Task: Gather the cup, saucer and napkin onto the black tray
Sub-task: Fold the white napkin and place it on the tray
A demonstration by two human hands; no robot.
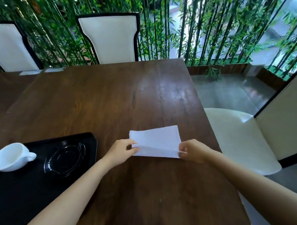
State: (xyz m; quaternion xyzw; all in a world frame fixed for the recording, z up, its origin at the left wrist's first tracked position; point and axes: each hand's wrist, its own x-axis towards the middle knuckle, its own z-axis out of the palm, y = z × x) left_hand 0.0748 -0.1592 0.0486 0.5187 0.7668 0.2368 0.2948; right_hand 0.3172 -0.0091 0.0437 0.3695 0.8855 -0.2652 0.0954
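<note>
Fingertips of your left hand (122,151) and right hand (190,150) pinch the near corners of the napkin (156,141), which lies flat with its long axis crosswise, the black tray (92,143) just to your left, nearer the left hand.

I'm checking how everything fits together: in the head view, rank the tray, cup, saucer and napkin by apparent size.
1. black tray
2. napkin
3. saucer and cup: look alike; the wide lens makes ranking them unsure.
</note>
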